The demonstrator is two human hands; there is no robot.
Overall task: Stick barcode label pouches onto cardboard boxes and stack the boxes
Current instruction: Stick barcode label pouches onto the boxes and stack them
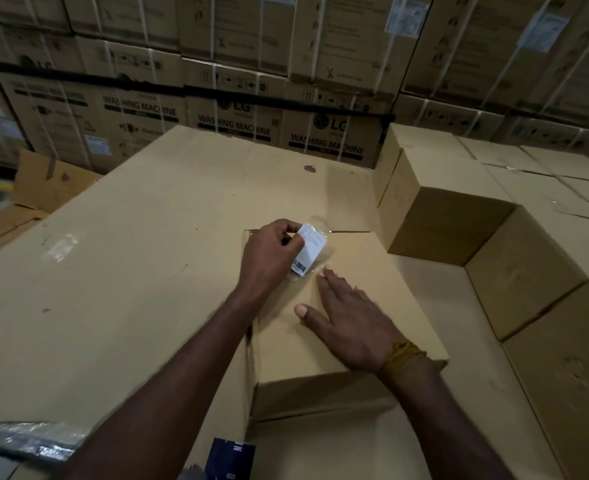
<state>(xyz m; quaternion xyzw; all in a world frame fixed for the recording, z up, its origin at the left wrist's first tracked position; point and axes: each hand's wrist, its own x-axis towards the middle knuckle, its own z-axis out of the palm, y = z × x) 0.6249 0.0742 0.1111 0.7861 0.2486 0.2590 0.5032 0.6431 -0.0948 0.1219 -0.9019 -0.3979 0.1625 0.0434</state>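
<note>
Brown cardboard is everywhere here. A small cardboard box (338, 313) sits under both hands, on top of a big flat sheet of cardboard (113, 271).

The left hand (269, 254) has its fingers curled round a label pouch (308, 249). It pinches the pouch by its left edge. The pouch is clear plastic with a white barcode paper inside. It stands tilted up from the box top, not lying flat yet. Its long side runs away from the person, towards the far edge of the box.

The right hand (348, 320) lies flat on the box with straight fingers and holds nothing. Its fingertips are just beside the near end of the pouch, so this hand is the closer one for pressing it down.

I think the next move is to lay the pouch flat and rub it on. More boxes (528, 265) are stacked to the right of the right hand.
</note>
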